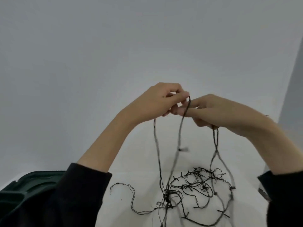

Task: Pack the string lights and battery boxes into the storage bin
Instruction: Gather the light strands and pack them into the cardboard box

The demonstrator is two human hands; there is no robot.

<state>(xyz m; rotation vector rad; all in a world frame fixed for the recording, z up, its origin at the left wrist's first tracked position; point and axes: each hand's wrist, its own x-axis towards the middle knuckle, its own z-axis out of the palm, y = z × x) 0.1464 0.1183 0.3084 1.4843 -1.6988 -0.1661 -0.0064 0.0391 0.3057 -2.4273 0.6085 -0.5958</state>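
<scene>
Both hands raised, close together, fingertips nearly touching. Left hand point(161, 102) has its fingers curled, thumb and forefinger pinching the top of a loop in the string lights point(196, 184). One strand drops from under its palm, another from the pinch point. Right hand point(213, 110) has thumb and forefinger reaching toward the left hand, right by that loop; whether they actually touch the wire cannot be told. Its lower fingers are curled around a pair of strands that hang straight down from under it.

All hanging strands are dark thin wire and motion-blurred. One small blurred bulb shows on the strand below the gap between the hands. They run down into the main tangle of the string lights, which lies on the white surface point(131, 161) well below the hands, mostly under the right hand and between the two forearms. A loose tail of wire curls out from the tangle toward the left forearm side.

Black left sleeve point(73, 194) and black right sleeve point(285, 194) are pushed up, forearms bare. A dark green plastic container point(24, 189) sits below and outside the left arm, partly covered by that sleeve, with only a ribbed corner showing. Plain grey wall point(98, 46) beyond both hands.
</scene>
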